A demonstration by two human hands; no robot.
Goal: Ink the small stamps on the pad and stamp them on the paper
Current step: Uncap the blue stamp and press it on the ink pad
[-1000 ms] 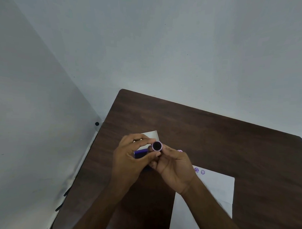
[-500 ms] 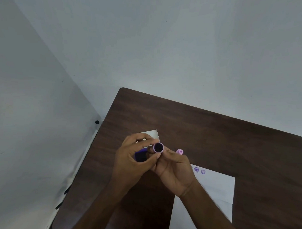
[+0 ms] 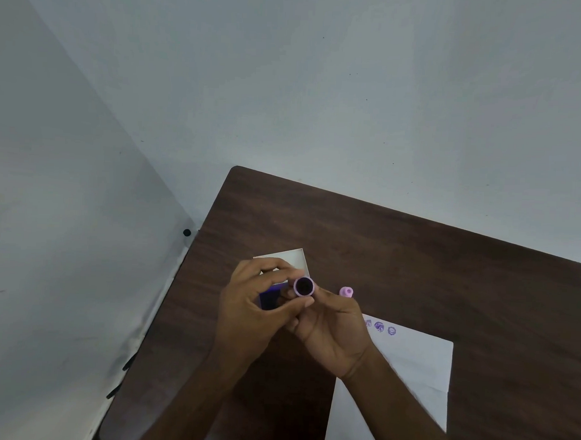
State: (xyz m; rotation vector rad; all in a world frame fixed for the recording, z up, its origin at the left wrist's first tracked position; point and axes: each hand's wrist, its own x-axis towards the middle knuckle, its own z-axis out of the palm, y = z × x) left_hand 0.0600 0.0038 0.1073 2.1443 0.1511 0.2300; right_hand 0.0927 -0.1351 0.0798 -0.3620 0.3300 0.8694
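A small purple round stamp (image 3: 304, 286) is held up with its dark inked face toward me, pinched between the fingers of my left hand (image 3: 256, 314) and my right hand (image 3: 334, 333). Below my left fingers shows part of the blue ink pad (image 3: 270, 298), with its white open lid (image 3: 294, 257) behind. A second small pink stamp (image 3: 346, 292) stands on the table to the right of my hands. The white paper (image 3: 409, 372) lies at the right under my right forearm, with three purple prints (image 3: 380, 327) near its top edge.
Everything rests on a dark brown wooden table (image 3: 413, 257) set in a corner of pale grey walls. A black round knob (image 3: 186, 232) sits just off the table's left edge, with the floor gap beside it.
The pink stamp on the table, hidden a second ago, has come into sight beside my right hand. Both hands stay together on the purple stamp.
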